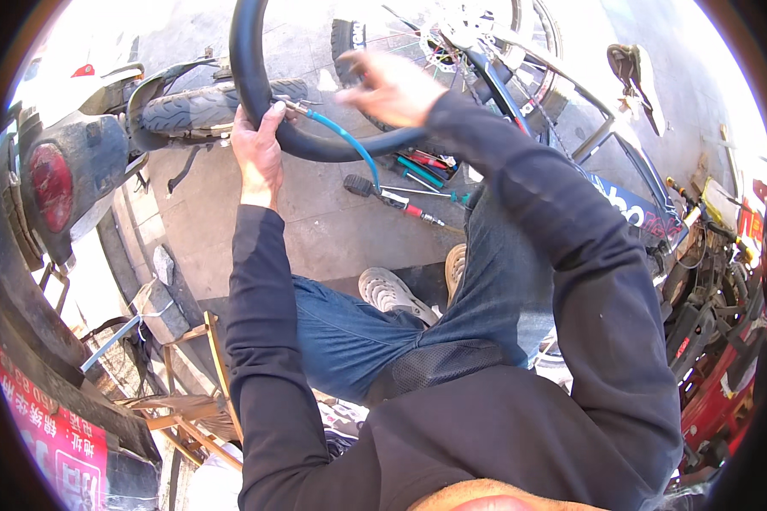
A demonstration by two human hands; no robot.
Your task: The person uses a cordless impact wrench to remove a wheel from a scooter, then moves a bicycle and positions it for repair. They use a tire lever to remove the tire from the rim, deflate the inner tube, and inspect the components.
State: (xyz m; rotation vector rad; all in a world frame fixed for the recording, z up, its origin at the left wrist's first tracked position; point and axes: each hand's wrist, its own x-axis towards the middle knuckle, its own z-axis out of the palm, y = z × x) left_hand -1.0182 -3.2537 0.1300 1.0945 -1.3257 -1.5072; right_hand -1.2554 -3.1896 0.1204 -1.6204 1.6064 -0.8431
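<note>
A plump black inner tube [249,51] curves up past the top of the head view. My left hand [258,152] is closed on it, with the thumb pressing at the metal hose end where it meets the tube. From there a blue air hose [349,140] bends down to an inflator with a round gauge [360,184] and red body, low over the paving. My right hand [394,92] is raised inside the tube's curve, slightly blurred, its thumb and fingers apart and nothing visible in them. My right wrist passes over part of the tube.
Beyond my right arm a bicycle [503,72] lies on the paving near tools with teal and red handles [422,170]. A scooter's rear wheel [187,111] stands left. A wooden chair [217,375] sits lower left; assorted parts [699,298] crowd the right. A shoe [635,81] appears upper right.
</note>
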